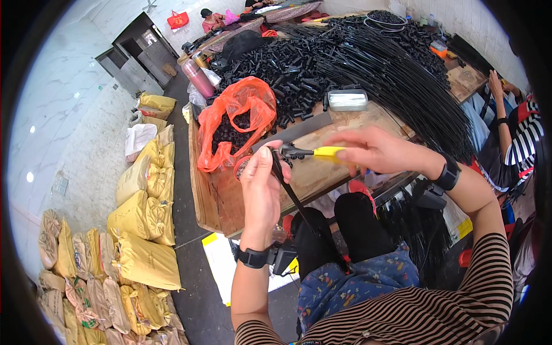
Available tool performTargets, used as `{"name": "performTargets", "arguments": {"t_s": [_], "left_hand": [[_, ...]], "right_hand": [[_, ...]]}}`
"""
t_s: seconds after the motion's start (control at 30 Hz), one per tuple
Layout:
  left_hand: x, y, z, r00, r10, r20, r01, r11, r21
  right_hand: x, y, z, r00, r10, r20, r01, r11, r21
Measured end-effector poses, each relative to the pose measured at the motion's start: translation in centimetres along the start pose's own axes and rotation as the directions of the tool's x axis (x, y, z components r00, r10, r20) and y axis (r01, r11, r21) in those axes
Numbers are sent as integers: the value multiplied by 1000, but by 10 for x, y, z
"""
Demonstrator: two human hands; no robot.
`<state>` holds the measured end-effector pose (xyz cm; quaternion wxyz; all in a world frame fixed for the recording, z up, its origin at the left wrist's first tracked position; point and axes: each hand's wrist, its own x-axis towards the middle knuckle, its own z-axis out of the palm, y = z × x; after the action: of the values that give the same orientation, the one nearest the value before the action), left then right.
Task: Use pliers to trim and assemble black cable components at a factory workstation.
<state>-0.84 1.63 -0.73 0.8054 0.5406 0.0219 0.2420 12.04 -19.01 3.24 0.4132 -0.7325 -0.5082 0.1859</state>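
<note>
My left hand (261,184) is closed around a bundle of thin black rods (296,199), which slants down toward my lap. In my right hand (382,150) is a pair of pliers with yellow handles (329,152). Their dark jaws lie against the upper end of the rods, right at my left fingertips; whether they bite on a rod is too small to tell. Just beyond my left hand, an orange plastic bag (261,95) sits open with small black parts inside. A flat grey bar (305,129) lies on the wooden table (208,201) behind the pliers.
Black tubes (296,72) are heaped across the table, with long black rods (402,86) fanned out at right. A clear box (348,100) and a pink flask (197,79) stand among them. Yellow sacks (149,261) line the left floor. Another person (520,135) sits at far right.
</note>
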Motion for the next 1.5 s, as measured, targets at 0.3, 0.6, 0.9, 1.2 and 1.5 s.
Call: {"name": "performTargets", "arguments": {"t_s": [0.3,0.6,0.9,1.2,1.5], "left_hand": [[1,2,-4,998,-49,30,52,993,-101],[-1,2,-7,996,-50,76,51,999,-11],[-3,4,8,989,-36,140,37,999,-6],[-7,7,8,986,-15,166,7,999,49],[-9,8,16,984,19,175,-42,991,125]], "right_hand": [[-4,-3,19,965,-247,-87,181,869,-461],[2,4,4,915,-397,-74,329,839,-434],[8,-1,-3,790,173,588,-488,758,433],[8,-7,-12,749,109,654,-519,710,475],[3,-17,-20,714,224,663,-567,741,361]]}}
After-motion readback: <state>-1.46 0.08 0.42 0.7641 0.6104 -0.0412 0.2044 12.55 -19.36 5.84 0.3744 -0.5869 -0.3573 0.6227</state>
